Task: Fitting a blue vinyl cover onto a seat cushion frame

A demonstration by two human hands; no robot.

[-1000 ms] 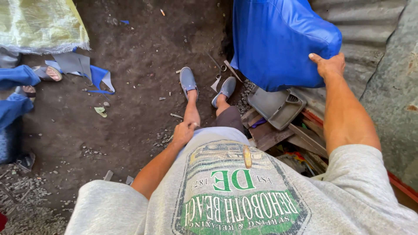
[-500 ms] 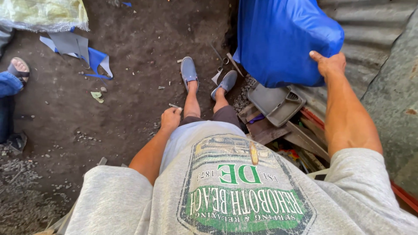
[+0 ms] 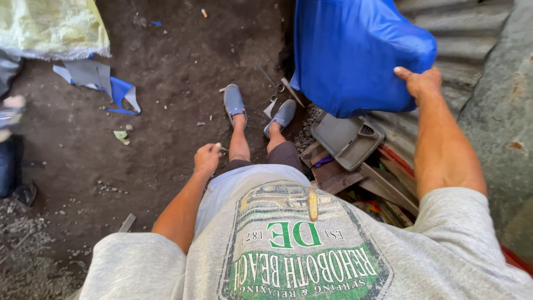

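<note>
I look straight down my grey printed shirt to my two grey slip-on shoes (image 3: 235, 102) on dark dirt ground. My right hand (image 3: 420, 81) reaches out to the right and grips the lower edge of a large blue cushion-like panel (image 3: 355, 53) that stands upright against a corrugated metal wall. My left hand (image 3: 207, 158) hangs by my left knee, fingers curled around a small thin pale object that I cannot identify.
A grey plastic tray (image 3: 345, 139) lies under the blue panel among wood and metal scraps (image 3: 383, 183). Scissors (image 3: 272, 89) lie beside my right shoe. Blue and grey fabric scraps (image 3: 105, 83) and a yellowish sack (image 3: 53, 28) sit at upper left. Another person's leg (image 3: 8, 144) is at the left edge.
My view has shifted slightly. My left hand has stayed near my knee, and my right hand keeps its hold on the blue panel.
</note>
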